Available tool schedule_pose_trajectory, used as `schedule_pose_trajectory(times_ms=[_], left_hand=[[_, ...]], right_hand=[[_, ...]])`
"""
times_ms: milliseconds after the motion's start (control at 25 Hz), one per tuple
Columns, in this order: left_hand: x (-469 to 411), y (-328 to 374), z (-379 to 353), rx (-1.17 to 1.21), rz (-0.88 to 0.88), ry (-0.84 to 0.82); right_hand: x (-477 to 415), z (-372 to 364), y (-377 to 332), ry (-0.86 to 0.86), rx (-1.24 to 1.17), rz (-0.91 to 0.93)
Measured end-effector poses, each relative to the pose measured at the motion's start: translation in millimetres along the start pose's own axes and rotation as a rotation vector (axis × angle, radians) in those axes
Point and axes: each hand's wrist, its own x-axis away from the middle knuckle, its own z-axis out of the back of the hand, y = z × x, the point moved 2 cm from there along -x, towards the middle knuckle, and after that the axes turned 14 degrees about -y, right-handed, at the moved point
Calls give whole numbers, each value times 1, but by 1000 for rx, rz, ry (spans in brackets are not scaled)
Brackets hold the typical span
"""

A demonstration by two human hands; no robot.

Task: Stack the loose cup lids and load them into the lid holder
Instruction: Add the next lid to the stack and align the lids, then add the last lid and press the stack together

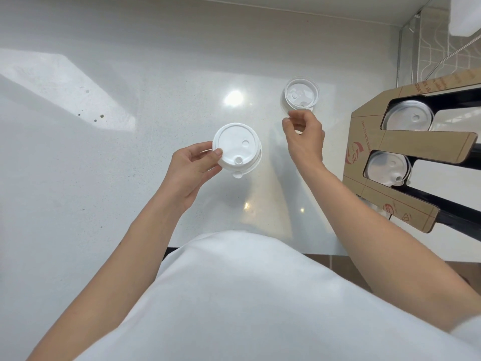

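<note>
My left hand (194,166) grips a short stack of white cup lids (237,148) by its left rim, just above the white counter (104,152). A second stack of white lids (300,93) stands on the counter farther back and to the right. My right hand (304,135) hovers right in front of that stack, fingers curled and slightly apart, holding nothing. The cardboard lid holder (406,142) lies at the right edge, with lids showing in its upper slot (408,118) and lower slot (387,166).
The counter's front edge runs just in front of my white-shirted body. Black frame parts stick out behind the holder on the right. A glass panel and tiled wall rise at the far right. A bright patch of light lies across the counter's left side.
</note>
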Motion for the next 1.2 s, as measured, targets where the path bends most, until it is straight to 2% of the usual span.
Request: schedule_pose_trajectory(times_ms=[120, 320, 440, 600, 720, 920, 1080, 1200], left_hand=[[0, 1, 2, 4, -4, 8], [1, 4, 3, 7, -12, 25], [2, 6, 6, 10, -19, 49], [3, 5, 9, 9, -19, 75], [3, 3, 8, 11, -22, 66], [0, 1, 3, 14, -26, 41], [2, -2, -1, 20, -32, 21], [4, -4, -1, 14, -30, 9]], right_hand=[[-35, 11, 12, 54, 332, 34], [-80, 21, 22, -110, 938, 38], [-93, 23, 27, -156, 1083, 57], [-98, 24, 26, -154, 1073, 31], [-91, 22, 26, -124, 987, 13], [-46, 14, 19, 45, 749, 64], [-2, 12, 16, 178, 119, -13], [23, 16, 15, 194, -305, -126]])
